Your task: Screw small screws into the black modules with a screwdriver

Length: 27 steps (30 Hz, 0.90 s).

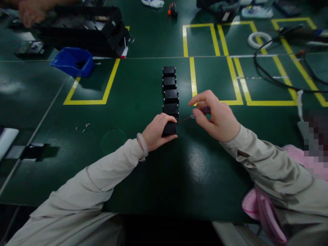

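My left hand (pixel 159 131) grips the nearest black block (pixel 169 129) on the green table, thumb along its near side and fingers over its far side. Beyond it runs a column of several similar black blocks (pixel 171 95) with small shiny screws along their sides. My right hand (pixel 216 114) holds a screwdriver (pixel 189 118) with a purplish handle, partly hidden in the palm. Its thin shaft points left, and the tip meets the right side of the held block near my left fingertips. Whether the tip sits in a screw is too small to tell.
Several loose screws (pixel 85 127) lie left of my left hand. A blue bin (pixel 74 61) and a large black housing (pixel 102 30) stand at the far left, near another person's hand (pixel 32 13). Yellow tape outlines (pixel 193 80) and a black cable (pixel 276 78) are at the right.
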### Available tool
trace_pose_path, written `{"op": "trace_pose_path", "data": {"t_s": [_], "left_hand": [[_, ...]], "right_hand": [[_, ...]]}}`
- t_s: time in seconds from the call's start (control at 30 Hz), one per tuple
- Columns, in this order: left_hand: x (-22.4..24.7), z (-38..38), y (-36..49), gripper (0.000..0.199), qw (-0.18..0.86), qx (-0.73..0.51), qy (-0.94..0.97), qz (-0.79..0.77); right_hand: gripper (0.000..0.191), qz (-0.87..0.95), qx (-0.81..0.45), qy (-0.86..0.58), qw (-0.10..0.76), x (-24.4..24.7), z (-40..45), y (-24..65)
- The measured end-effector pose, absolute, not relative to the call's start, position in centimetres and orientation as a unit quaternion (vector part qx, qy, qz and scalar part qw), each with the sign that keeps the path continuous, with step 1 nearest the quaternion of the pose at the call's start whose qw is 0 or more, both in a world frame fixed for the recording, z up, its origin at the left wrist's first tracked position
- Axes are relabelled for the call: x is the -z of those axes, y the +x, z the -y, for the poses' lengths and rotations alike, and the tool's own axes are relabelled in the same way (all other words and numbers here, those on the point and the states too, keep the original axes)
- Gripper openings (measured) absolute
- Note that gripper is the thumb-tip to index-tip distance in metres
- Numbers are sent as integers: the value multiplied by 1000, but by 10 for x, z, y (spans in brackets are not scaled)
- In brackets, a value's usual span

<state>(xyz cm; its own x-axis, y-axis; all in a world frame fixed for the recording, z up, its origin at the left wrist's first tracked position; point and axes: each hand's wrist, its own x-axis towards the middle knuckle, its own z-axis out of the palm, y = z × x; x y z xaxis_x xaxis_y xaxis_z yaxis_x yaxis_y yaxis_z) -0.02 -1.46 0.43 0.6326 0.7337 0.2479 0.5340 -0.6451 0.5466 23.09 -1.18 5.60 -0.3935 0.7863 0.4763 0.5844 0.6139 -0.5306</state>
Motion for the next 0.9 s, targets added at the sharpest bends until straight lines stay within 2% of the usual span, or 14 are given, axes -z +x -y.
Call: {"op": "trace_pose_path", "data": {"t_s": [0.13, 0.37, 0.47, 0.9], "left_hand": [[-4, 14, 0, 37, 220, -222, 876, -366], [-3, 15, 0, 37, 219, -230, 875, -366], [-3, 15, -1, 38, 219, -231, 877, -360], [-3, 14, -1, 38, 218, -232, 878, -358]], "right_hand": [[10, 825, -137, -421, 352, -56, 11, 232], [16, 814, -145, -426, 367, -54, 11, 231], [10, 817, -140, -421, 369, -54, 10, 232], [15, 824, -111, -429, 355, -53, 11, 232]]}}
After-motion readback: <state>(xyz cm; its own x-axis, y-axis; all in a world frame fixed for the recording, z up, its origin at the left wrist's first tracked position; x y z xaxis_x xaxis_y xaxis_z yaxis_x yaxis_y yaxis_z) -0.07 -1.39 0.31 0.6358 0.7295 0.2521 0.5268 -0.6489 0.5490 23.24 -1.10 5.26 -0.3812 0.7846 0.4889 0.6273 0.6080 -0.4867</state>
